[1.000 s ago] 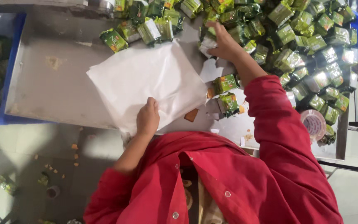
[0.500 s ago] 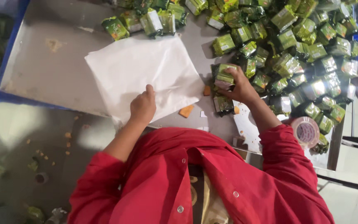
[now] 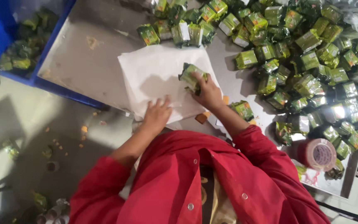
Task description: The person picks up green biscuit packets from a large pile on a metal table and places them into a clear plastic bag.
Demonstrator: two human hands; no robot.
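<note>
Low in the frame is your red top [image 3: 195, 182], with both sleeves reaching up to the table [image 3: 88, 66]. Your left hand [image 3: 157, 114] lies flat and open on the near edge of the white sheet [image 3: 154, 76], just below the middle of the frame, and holds nothing; it was there half a second ago too, so it seems to be keeping the sheet from sliding. Your right hand [image 3: 207, 92] is what has changed. A second ago it was far up in the pile [image 3: 311, 62], half a second ago it was pulling back with something green, and now it is at the middle of the frame, fingers closed around a green pack [image 3: 191, 76]. That pack is over the right side of the sheet, and it looks like it is touching the paper or very close to it; you cannot tell which. So one pack has come from the pile over to the sheet, and nothing else lies on the paper. Just right of your right wrist a loose pack [image 3: 243, 109] sits by the sheet's corner, with small orange bits near it. At the lower right is a roll of tape [image 3: 320, 154]. Farther off, a short row of packs [image 3: 175, 33] lies past the top of the sheet. The big pile fills the upper right. At the upper left a blue bin [image 3: 5, 45] has more green packs in it.
</note>
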